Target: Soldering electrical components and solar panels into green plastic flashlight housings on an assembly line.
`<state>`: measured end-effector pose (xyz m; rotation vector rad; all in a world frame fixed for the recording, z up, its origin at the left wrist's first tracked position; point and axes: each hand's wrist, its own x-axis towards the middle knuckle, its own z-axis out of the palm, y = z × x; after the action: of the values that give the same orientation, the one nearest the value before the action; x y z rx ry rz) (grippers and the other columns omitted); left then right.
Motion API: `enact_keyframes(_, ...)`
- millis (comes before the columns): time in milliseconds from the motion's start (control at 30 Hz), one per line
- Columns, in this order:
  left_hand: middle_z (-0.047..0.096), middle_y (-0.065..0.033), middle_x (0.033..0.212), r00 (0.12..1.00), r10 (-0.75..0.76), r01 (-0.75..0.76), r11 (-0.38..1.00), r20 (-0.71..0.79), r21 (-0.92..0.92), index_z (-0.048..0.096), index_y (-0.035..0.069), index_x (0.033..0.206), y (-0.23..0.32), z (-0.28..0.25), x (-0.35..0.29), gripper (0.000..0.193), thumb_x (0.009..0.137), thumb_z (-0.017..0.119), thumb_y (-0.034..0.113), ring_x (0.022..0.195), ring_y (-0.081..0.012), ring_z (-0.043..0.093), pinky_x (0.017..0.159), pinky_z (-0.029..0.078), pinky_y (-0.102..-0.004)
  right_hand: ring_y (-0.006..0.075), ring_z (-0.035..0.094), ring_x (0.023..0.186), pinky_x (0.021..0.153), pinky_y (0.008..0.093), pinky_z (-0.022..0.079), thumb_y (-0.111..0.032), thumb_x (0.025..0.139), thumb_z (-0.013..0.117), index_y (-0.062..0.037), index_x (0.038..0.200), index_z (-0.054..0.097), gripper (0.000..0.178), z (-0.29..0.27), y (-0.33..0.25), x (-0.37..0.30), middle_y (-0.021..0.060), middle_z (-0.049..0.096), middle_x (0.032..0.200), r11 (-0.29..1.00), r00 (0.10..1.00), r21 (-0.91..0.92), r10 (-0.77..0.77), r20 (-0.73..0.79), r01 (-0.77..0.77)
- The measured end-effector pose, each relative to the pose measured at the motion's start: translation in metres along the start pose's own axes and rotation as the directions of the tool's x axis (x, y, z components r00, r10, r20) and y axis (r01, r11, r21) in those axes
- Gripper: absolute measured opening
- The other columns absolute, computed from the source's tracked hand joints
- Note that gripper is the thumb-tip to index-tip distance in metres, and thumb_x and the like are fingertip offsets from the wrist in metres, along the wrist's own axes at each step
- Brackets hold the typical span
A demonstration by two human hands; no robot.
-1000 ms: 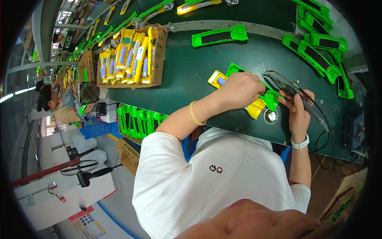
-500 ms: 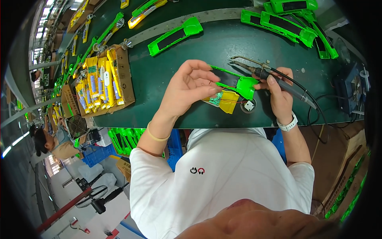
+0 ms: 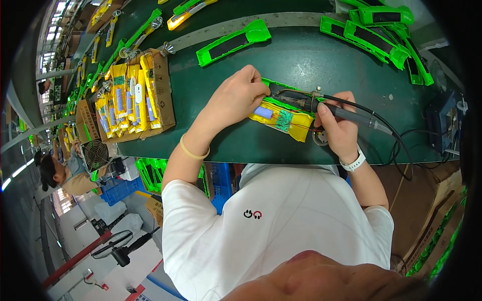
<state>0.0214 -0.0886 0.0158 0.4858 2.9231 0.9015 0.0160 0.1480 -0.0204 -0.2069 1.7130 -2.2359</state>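
My right hand is closed round a soldering iron with a thin metal tube clamped along it. The iron's tip end lies over a long green plastic housing with a dark inner panel. At the housing's left end, the fingers of my left hand are pinched together; what they hold is hidden. Along the housing's near side lies a yellow plastic casing. A purple battery cell, a green circuit board and thin red wires sit in it. A small round part is partly hidden beside my right hand.
At left stands a cardboard box of yellow casings. Another green housing lies farther back, and several are piled at far right. A blue soldering station with a looping cable is at right. Another person sits far left.
My left hand's fingers have closed at the housing's left end. The iron has shifted left and nearer, over the housing. More of the yellow casing shows, including its battery cell.
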Motion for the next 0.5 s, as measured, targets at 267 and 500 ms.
enact_keyframes(267, 0.046, -0.0102, 0.078, 0.986, 0.098, -0.117, 0.982, 0.134, 0.15, 0.059, 0.002, 0.075, 0.0028, -0.0061, 0.0059, 0.008, 0.068, 0.062, 0.0, 0.069, -0.0268, 0.053, 0.06, 0.045, -0.0346, 0.0046, 0.05, 0.062, 0.05, 0.0179, 0.042, -0.003, 0.083, 0.059, -0.0036, 0.093, 0.038, 0.023, 0.0014, 0.0063, 0.0019, 0.002, 0.049, 0.076, 0.998, 1.0, -0.059, -0.005, 0.03, 0.007)
enact_keyframes(500, 0.047, -0.011, 0.078, 0.981, 0.064, -0.108, 0.965, 0.185, 0.238, 0.058, 0.001, 0.074, 0.0098, -0.0055, 0.0098, 0.006, 0.069, 0.061, 0.002, 0.069, -0.0276, 0.052, 0.06, 0.045, -0.0352, 0.0052, 0.051, 0.058, 0.049, 0.0181, 0.042, -0.005, 0.082, 0.06, -0.0039, 0.092, 0.039, 0.023, 0.0037, 0.0021, 0.0035, 0.0024, 0.049, 0.076, 0.994, 0.999, -0.099, 0.035, -0.018, -0.037)
